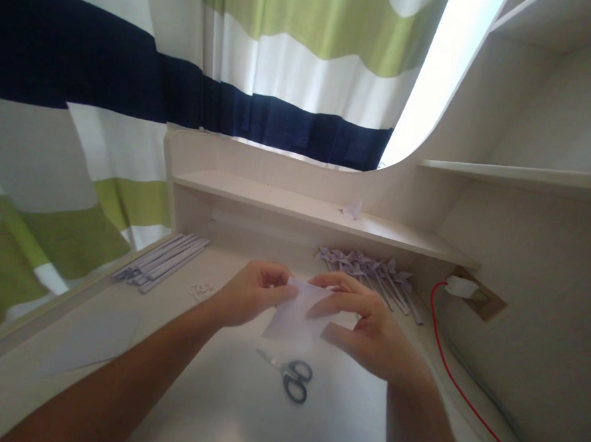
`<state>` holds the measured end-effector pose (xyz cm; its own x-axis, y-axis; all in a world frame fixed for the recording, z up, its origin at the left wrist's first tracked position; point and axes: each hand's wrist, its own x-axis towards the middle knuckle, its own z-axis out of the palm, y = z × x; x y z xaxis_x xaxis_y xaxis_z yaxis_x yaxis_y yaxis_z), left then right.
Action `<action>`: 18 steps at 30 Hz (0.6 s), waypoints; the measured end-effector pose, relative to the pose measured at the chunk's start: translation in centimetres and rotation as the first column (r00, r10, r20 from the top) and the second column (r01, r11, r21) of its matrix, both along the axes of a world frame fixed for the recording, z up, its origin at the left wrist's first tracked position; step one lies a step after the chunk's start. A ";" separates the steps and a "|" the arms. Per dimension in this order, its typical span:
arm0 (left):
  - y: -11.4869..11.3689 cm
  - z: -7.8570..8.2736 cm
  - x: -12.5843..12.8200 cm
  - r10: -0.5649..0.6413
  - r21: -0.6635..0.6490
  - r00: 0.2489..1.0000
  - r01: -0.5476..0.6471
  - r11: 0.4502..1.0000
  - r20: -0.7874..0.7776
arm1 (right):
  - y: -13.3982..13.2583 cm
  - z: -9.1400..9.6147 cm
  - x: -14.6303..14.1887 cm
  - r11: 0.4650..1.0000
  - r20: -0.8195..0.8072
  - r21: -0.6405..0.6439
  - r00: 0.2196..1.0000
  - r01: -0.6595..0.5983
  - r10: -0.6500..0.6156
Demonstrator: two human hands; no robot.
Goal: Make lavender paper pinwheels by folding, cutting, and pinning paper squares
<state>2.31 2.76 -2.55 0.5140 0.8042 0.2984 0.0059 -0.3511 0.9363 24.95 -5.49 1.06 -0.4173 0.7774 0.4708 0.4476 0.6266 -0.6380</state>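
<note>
Low in the middle of the frame, scissors lie shut on the desk. Just above them, both hands meet at frame centre on a pale paper square: the left hand pinches its upper left edge, and the right hand clamps its right side with finger and thumb. Beyond, paper pinwheels lie right of centre and rolled paper sticks left of centre. A striped curtain fills the top.

We had a cluttered desk out there!
Scissors lay up front, paper sticks far left, pinwheels under the shelf, red cable right.
</note>
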 end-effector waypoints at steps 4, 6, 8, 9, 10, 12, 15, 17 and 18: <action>0.2 0.0 0.1 0.005 -0.016 1.000 -0.005 1.000 0.003 | -0.1 0.0 0.1 1.000 0.043 0.023 0.999 -0.011 0.010; 0.2 0.0 0.1 0.006 -0.037 1.000 -0.006 0.999 0.009 | -0.2 0.1 0.2 0.999 0.064 0.043 0.998 -0.012 0.009; 0.2 0.0 0.2 0.010 -0.063 1.000 -0.008 0.998 0.021 | -0.2 0.1 0.2 0.999 0.083 0.048 0.997 -0.016 0.012; 0.2 0.0 0.2 0.009 -0.075 1.000 -0.007 0.997 0.028 | -0.2 0.1 0.3 0.999 0.089 0.044 0.996 -0.020 0.016; 0.2 0.0 0.3 0.008 -0.083 0.999 -0.005 0.997 0.035 | -0.2 0.1 0.2 0.999 0.096 0.039 0.995 -0.025 0.021; 0.3 -0.1 0.4 0.008 -0.091 0.999 -0.003 0.996 0.048 | -0.2 0.1 0.2 0.999 0.102 0.034 0.995 -0.025 0.021; 0.2 -0.2 0.4 0.003 -0.082 0.999 0.001 0.997 0.045 | -0.2 -0.2 0.1 0.999 0.093 0.038 0.996 -0.007 0.003; 0.1 -0.2 0.4 0.000 -0.065 0.999 0.003 0.998 0.036 | -0.2 -0.4 0.0 0.999 0.079 0.044 0.997 0.007 -0.010; 0.0 -0.2 0.5 -0.002 -0.057 1.000 0.004 0.998 0.031 | -0.1 -0.4 -0.1 0.999 0.071 0.044 0.997 0.010 -0.014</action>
